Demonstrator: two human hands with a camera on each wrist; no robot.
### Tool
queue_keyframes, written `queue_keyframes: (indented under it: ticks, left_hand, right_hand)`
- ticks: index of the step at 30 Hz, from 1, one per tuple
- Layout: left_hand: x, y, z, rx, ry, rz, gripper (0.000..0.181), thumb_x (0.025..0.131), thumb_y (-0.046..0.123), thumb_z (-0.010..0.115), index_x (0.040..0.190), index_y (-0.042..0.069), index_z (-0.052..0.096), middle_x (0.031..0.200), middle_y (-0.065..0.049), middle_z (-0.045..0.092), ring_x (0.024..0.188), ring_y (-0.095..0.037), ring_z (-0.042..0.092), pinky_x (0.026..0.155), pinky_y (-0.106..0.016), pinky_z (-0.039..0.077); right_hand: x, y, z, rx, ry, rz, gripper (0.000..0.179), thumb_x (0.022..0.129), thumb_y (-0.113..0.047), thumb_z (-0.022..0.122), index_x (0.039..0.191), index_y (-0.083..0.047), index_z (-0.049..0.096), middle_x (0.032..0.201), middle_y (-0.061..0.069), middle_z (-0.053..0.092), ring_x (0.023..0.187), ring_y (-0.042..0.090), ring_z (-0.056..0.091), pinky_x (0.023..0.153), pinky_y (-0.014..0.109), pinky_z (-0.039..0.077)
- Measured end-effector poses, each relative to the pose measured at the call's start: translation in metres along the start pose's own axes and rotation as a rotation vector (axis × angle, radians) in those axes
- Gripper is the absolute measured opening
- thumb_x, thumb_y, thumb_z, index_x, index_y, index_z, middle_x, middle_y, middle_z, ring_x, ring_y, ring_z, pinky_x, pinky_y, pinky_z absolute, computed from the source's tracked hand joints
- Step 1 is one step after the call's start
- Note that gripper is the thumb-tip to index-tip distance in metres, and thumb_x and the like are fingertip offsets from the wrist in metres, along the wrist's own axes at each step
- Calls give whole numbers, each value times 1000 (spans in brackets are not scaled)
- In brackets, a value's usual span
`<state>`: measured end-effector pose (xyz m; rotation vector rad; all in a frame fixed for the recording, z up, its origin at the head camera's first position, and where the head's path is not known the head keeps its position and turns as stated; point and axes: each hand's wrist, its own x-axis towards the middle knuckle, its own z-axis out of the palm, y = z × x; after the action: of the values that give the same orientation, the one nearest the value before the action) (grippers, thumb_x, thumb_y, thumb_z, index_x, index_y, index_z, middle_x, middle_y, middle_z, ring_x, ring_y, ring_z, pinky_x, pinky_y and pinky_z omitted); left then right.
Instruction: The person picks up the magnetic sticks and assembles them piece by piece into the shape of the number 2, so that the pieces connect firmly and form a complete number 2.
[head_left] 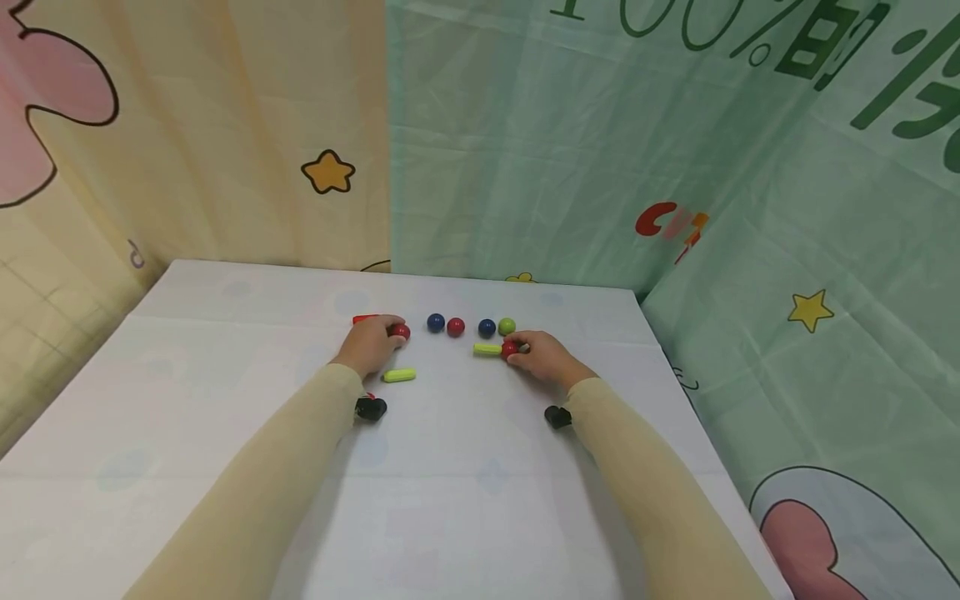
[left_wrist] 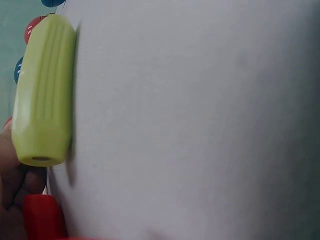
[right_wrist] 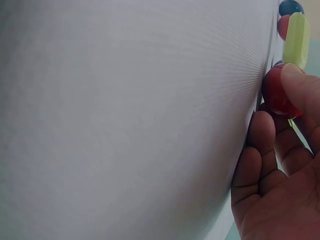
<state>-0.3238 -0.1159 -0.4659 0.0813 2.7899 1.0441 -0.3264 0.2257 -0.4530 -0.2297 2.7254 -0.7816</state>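
My left hand [head_left: 369, 343] pinches a red ball [head_left: 401, 332] at the left end of a loose row of balls. Just beyond its knuckles lies a red stick-like piece [head_left: 363, 318], partly covered by the hand. Nearer me rests a yellow-green ridged handle [head_left: 399, 375]; the left wrist view shows a hole in its end. A second red ball [head_left: 509, 350] is held between thumb and fingers of my right hand [head_left: 545, 357]. This ball sits against the right end of another yellow-green handle [head_left: 487, 350]. Whether the two are joined cannot be told.
Along the far part of the white-covered table [head_left: 450, 500] stand a blue ball [head_left: 436, 322], a red ball [head_left: 455, 327], another blue ball [head_left: 487, 328] and a green ball [head_left: 507, 326]. Printed curtains [head_left: 525, 150] hang behind and to the right. Black cameras sit at both wrists.
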Motion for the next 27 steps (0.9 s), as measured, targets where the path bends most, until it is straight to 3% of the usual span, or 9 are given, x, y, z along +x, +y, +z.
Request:
queue_keyframes:
  ticks: [9, 18, 27]
  left_hand:
    - [0, 2, -1, -14, -17, -12, 53, 104, 23, 68, 154, 15, 53, 156, -17, 54, 144, -40, 48, 120, -59, 41]
    - [-4, 6, -8, 22, -38, 16, 49, 105, 22, 66, 152, 12, 56, 155, -16, 55, 145, -40, 48, 123, -58, 37]
    - [-4, 11, -5, 65, -72, 56, 46, 104, 22, 68, 148, 12, 60, 147, -16, 61, 130, -36, 54, 118, -57, 43]
  right_hand:
    - [-1, -1, 0, 9, -4, 38, 45, 103, -23, 70, 147, -18, 61, 141, 12, 63, 122, 29, 58, 111, 47, 50]
    - [-1, -1, 1, 22, -6, 32, 43, 103, -23, 70, 145, -19, 63, 138, 11, 64, 117, 28, 59, 107, 46, 51]
    - [0, -2, 1, 7, 2, 27, 42, 102, -24, 71, 143, -19, 63, 139, 11, 64, 119, 28, 58, 109, 46, 50]
